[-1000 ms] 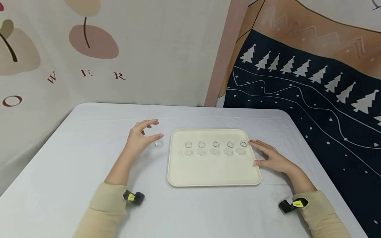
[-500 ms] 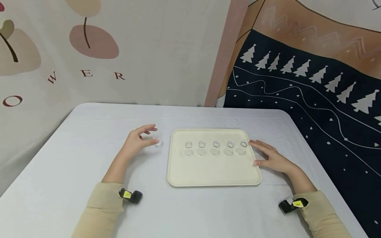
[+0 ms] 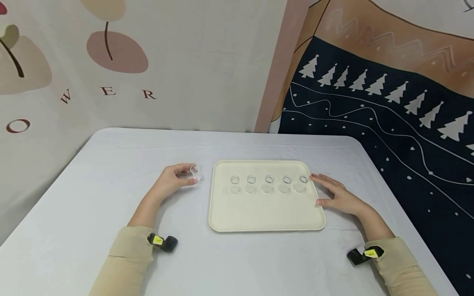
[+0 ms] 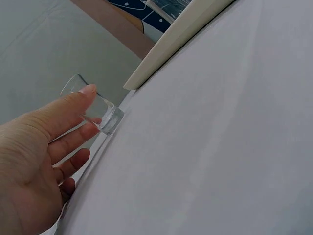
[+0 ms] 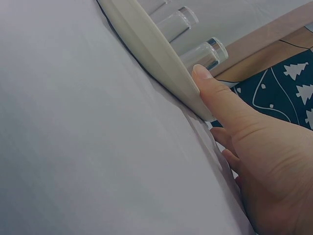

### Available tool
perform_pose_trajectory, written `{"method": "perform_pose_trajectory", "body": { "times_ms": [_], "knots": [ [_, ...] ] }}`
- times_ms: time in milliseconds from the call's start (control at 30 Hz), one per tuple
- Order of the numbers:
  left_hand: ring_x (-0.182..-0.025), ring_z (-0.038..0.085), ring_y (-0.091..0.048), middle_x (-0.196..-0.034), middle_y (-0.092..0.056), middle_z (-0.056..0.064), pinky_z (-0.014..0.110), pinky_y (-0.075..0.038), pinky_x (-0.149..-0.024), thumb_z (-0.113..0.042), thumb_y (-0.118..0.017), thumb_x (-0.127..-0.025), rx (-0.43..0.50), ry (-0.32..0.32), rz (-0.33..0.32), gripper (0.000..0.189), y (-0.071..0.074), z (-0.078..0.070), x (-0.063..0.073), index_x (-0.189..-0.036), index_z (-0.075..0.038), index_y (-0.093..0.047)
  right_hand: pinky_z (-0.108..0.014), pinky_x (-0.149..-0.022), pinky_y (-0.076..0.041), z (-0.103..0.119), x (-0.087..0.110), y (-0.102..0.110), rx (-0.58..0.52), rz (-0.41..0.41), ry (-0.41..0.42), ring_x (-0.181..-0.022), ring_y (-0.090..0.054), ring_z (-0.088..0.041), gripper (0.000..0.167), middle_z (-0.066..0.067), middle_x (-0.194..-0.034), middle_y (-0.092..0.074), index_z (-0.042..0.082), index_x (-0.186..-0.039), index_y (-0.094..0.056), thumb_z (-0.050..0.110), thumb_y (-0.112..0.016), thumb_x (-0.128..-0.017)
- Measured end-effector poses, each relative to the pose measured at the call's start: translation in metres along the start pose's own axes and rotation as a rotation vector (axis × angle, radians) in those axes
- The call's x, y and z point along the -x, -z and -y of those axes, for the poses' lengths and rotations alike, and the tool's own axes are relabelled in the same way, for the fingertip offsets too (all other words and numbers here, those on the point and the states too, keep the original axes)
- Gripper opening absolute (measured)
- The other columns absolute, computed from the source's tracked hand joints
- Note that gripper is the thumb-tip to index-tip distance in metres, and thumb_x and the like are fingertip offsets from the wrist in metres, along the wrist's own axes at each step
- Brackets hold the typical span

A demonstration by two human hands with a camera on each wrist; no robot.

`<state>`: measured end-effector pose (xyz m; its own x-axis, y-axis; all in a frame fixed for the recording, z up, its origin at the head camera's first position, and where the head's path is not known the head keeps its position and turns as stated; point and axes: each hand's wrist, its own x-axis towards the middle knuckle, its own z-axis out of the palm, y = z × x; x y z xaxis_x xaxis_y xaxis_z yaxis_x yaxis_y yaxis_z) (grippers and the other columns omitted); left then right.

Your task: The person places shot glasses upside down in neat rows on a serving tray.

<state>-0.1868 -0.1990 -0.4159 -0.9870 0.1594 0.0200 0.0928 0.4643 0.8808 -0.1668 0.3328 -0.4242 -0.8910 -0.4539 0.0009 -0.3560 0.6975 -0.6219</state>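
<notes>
A small clear shot glass [image 3: 196, 173] is at the left of the cream tray [image 3: 266, 216], over the white table. My left hand [image 3: 170, 179] pinches it between thumb and fingers. In the left wrist view, the thumb lies across the near side of the glass [image 4: 100, 110], fingertips show behind it, and its thick base points down to the cloth. On the tray, several matching glasses [image 3: 269, 183] stand in one row, thick ends up. My right hand [image 3: 335, 195] rests at the tray's right edge, fingers extended and thumb [image 5: 208, 83] against the rim.
A white cloth [image 3: 237, 263] covers the table. Behind its far edge hang a pale printed curtain [image 3: 203, 74] and a dark one with white trees [image 3: 355, 107]. Each sleeve carries a black wrist camera, one on the left [image 3: 168, 243] and one on the right [image 3: 357, 256].
My left hand has come down to the loose glass, and its thumb and fingers have closed on it. The right hand and the tray have stayed put.
</notes>
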Motion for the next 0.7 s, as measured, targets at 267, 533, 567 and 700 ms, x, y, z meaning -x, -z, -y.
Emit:
{"method": "perform_pose_trajectory", "body": {
  "times_ms": [267,533,567,700],
  "knots": [
    [-0.109,0.031,-0.05,-0.114,-0.058,0.017,0.046,-0.036,-0.098,-0.017,-0.081,-0.077,-0.026,-0.004,0.015,0.052,-0.005,0.005,-0.001,-0.123,0.0,-0.062,-0.07,-0.101,-0.005,-0.001,0.001,0.0,0.004,0.005,-0.019,-0.139,-0.011,-0.046,0.078,-0.019,-0.152,-0.027,0.013,-0.148,-0.037,0.032,-0.075,-0.082],
    [-0.108,0.032,-0.053,-0.118,-0.061,0.018,0.047,-0.041,-0.094,-0.018,-0.081,-0.077,-0.099,-0.016,-0.037,0.045,-0.011,0.006,-0.003,-0.116,-0.001,-0.067,-0.073,-0.099,-0.005,-0.001,0.0,-0.001,-0.009,0.005,-0.035,-0.139,-0.01,-0.047,0.078,-0.019,-0.153,-0.026,0.014,-0.148,-0.038,0.033,-0.076,-0.082],
    [-0.106,0.032,-0.054,-0.117,-0.062,0.018,0.047,-0.042,-0.093,-0.017,-0.081,-0.077,-0.106,-0.019,-0.048,0.043,-0.012,0.006,-0.004,-0.115,-0.001,-0.067,-0.073,-0.099,-0.006,-0.001,0.0,-0.001,-0.009,0.005,-0.034,-0.139,-0.011,-0.047,0.078,-0.019,-0.153,-0.027,0.014,-0.148,-0.038,0.032,-0.076,-0.082],
    [-0.1,0.03,-0.055,-0.113,-0.064,0.017,0.045,-0.044,-0.089,-0.014,-0.081,-0.077,-0.129,-0.024,-0.077,0.039,-0.014,0.004,-0.004,-0.111,-0.002,-0.069,-0.074,-0.099,-0.006,-0.001,0.0,-0.001,-0.008,0.004,-0.031,-0.139,-0.011,-0.047,0.078,-0.019,-0.152,-0.027,0.014,-0.148,-0.038,0.032,-0.076,-0.082]
  ]
}}
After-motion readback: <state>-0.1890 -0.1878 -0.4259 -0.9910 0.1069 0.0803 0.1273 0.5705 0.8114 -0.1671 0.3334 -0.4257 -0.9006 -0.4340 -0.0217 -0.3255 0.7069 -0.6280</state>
